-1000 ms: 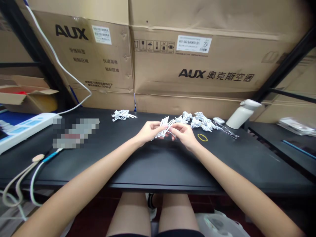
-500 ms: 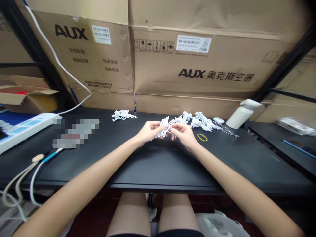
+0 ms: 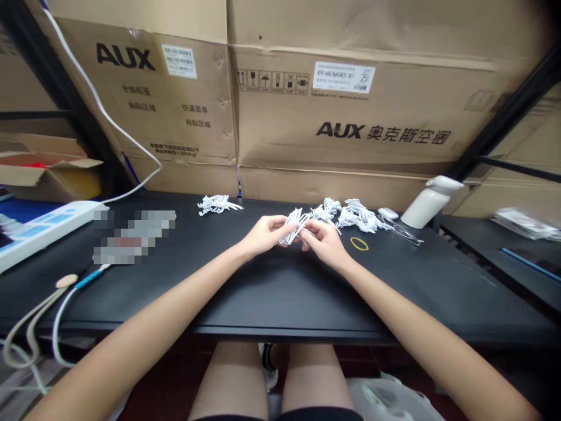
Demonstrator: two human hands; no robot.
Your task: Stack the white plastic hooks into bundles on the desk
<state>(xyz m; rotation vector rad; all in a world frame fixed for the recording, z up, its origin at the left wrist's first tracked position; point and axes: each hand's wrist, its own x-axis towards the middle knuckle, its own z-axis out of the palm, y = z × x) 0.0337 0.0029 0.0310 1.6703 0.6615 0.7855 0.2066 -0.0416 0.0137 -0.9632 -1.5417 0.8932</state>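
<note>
Over the middle of the desk, my left hand (image 3: 266, 237) is closed around a bundle of thin white hooks (image 3: 294, 227). From the other side my right hand (image 3: 325, 241) meets it, thumb and fingers pinched on the right end of the same bundle. One thin white end pokes out beyond the right fingers. Behind the right hand lie piles of similar white hooks (image 3: 362, 216), and a smaller pile (image 3: 218, 204) sits farther left. A yellow rubber band (image 3: 359, 244) rests flat on the desk, right of my right hand.
Large cardboard boxes (image 3: 280, 134) stand along the back of the black desk (image 3: 280, 292). A white bottle (image 3: 427, 204) leans at the right, near glasses (image 3: 405, 234). On the left are a power strip (image 3: 48, 231), a blurred-out object, cables and an open carton (image 3: 48, 175).
The bundle has turned slightly between my fingers. My right fingers have shifted a little along it, and the white end that pointed down now shows at the upper right.
</note>
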